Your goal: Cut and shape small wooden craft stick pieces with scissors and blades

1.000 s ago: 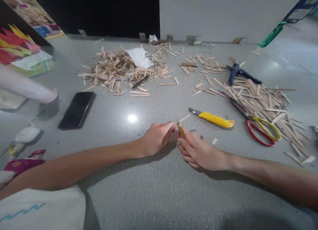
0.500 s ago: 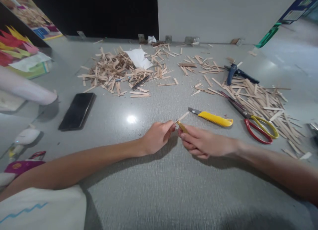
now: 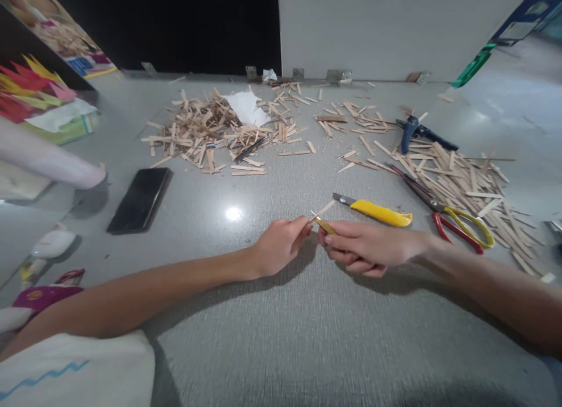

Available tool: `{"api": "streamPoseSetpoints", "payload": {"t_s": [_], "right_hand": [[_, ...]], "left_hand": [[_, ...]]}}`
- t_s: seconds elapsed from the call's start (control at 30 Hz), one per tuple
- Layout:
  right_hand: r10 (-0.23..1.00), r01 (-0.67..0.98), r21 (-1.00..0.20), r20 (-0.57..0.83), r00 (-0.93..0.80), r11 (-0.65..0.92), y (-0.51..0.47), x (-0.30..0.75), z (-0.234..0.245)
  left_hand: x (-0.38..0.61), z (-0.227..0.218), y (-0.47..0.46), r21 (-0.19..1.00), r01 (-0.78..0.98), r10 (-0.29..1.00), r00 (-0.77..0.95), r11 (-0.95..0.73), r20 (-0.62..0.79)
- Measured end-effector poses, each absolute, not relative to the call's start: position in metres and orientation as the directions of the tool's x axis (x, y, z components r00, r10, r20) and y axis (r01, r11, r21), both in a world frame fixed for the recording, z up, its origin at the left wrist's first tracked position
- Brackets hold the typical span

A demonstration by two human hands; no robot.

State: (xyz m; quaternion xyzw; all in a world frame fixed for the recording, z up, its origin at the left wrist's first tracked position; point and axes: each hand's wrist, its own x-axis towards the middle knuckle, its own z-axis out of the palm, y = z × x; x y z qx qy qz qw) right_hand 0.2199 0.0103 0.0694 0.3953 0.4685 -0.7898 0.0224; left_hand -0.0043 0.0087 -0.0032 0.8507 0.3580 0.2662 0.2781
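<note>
My left hand [image 3: 281,247] is closed in a pinch at the centre of the table, on the end of a thin wooden stick. Most of that stick is hidden by the fingertips. My right hand [image 3: 362,246] wraps round a slim yellow-handled craft knife [image 3: 325,225], its thin bright tip meeting the left fingertips. Just beyond the tip a pale wooden strip [image 3: 326,208] shows; whether it is held or lies on the table I cannot tell. A yellow box cutter [image 3: 380,212] lies close behind my right hand.
Red-and-yellow-handled scissors [image 3: 439,207] and blue-handled cutters [image 3: 410,133] lie right, beside scattered wooden sticks [image 3: 461,175]. A larger stick pile [image 3: 188,126] with white paper [image 3: 247,107] is at the back. Left are a phone [image 3: 140,200] and another person's arm [image 3: 48,155].
My right hand has shifted slightly right, and the knife's tip now shows at the left fingertips. My left hand stays nearly in place, still pinching. The view has tilted a little.
</note>
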Motion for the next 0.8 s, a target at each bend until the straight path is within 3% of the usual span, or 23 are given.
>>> {"api": "streamPoseSetpoints", "payload": {"t_s": [0.07, 0.1, 0.3, 0.57, 0.8], "right_hand": [[0.215, 0.498, -0.687, -0.676, -0.705, -0.53, 0.023, 0.227, 0.076], [0.218, 0.491, -0.693, -0.669, -0.711, -0.527, 0.025, 0.227, 0.075], [0.512, 0.421, -0.828, -0.56, -0.651, -0.371, -0.007, 0.212, 0.06], [0.528, 0.339, -0.861, -0.503, -0.684, -0.38, -0.018, 0.203, 0.061], [0.502, 0.372, -0.819, -0.565, -0.655, -0.437, -0.009, 0.209, 0.068]], "left_hand": [[-0.004, -0.003, 0.008, 0.662, 0.464, 0.758, 0.601, -0.589, 0.253], [-0.003, -0.003, 0.008, 0.663, 0.465, 0.76, 0.599, -0.587, 0.252], [-0.003, -0.004, 0.008, 0.666, 0.461, 0.757, 0.605, -0.587, 0.249], [-0.001, -0.007, 0.008, 0.671, 0.433, 0.737, 0.626, -0.602, 0.257], [0.0, -0.004, 0.009, 0.715, 0.411, 0.758, 0.6, -0.566, 0.255]]}}
